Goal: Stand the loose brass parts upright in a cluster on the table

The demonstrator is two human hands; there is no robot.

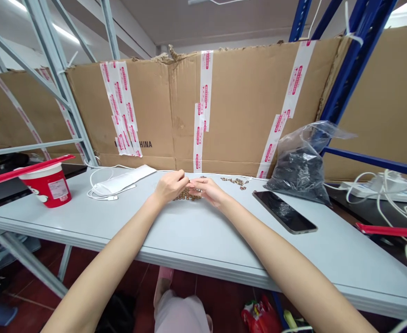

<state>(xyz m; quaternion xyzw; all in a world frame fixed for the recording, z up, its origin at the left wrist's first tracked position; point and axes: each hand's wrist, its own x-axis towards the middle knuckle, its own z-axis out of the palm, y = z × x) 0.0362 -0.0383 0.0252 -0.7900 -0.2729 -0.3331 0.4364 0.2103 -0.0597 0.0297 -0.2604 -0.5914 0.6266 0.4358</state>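
My left hand [172,185] and my right hand [209,190] meet fingertip to fingertip over the middle of the grey tabletop [203,231]. Both are closed in a pinch, and whatever lies between the fingers is too small to make out. Just below and behind them is a pile of small bronze-coloured metal pieces [186,194], partly covered by my hands. A smaller scatter of similar metal pieces [238,181] lies to the right, near the back edge of the table.
At the left stands a red paper cup [55,188]; a white power bank or box-like item [127,181] with a cable lies beside it. To the right are a phone [284,212] and a clear bag of dark material [298,173]. Taped cardboard [245,111] walls the back.
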